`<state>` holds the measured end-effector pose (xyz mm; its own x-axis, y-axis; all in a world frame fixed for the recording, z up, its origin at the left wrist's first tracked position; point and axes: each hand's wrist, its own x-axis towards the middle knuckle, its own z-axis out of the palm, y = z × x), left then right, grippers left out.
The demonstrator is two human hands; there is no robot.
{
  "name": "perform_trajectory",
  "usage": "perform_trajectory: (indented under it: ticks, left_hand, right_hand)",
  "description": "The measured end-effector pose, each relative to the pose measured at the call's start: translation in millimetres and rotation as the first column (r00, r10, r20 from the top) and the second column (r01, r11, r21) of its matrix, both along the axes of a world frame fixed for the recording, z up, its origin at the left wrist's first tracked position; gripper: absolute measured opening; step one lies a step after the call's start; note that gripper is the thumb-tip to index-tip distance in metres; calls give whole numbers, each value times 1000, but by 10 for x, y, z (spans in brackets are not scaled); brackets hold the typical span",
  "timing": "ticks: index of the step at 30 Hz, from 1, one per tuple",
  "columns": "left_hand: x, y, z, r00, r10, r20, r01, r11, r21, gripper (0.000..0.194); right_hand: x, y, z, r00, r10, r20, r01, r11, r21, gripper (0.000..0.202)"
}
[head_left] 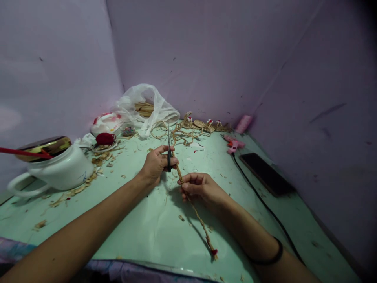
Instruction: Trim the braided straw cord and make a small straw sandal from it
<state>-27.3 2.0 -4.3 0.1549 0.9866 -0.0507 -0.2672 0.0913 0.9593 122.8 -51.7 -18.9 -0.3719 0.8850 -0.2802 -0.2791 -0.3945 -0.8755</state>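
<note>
My left hand [157, 163] is closed around the black handles of small scissors [169, 157], whose blades point up and away. Beside the scissors, its fingers also touch the upper end of a braided straw cord [196, 214]. Lower on the same cord, my right hand [202, 186] pinches it between thumb and fingers. The cord's loose end slants toward the table's front edge and has a dark red tie [214, 252] near its tip.
A white mug [63, 169] with a gold-coloured lid stands at left. Behind are red yarn [105, 139], a plastic bag [156, 108] and loose braids [185, 135]. A pink glue gun [235, 144], its black cable and a phone [266, 173] lie at right. Straw scraps are scattered about.
</note>
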Motion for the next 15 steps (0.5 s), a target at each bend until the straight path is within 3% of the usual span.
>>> perform_trajectory:
  ticks: [8, 11, 15]
  left_hand:
    - [-48, 26, -34, 974, -134, 180, 139, 990, -15, 44]
    - [-56, 36, -54, 977, -155, 145, 161, 986, -30, 43]
    - [-51, 55, -67, 995, -94, 39, 95, 994, -50, 39]
  right_hand:
    - [25, -22, 87, 984, 111, -139, -130, 982, -134, 26]
    - [25, -18, 86, 993, 83, -80, -92, 990, -111, 26]
    - [2, -21, 69, 999, 22, 25, -21, 1000, -18, 24]
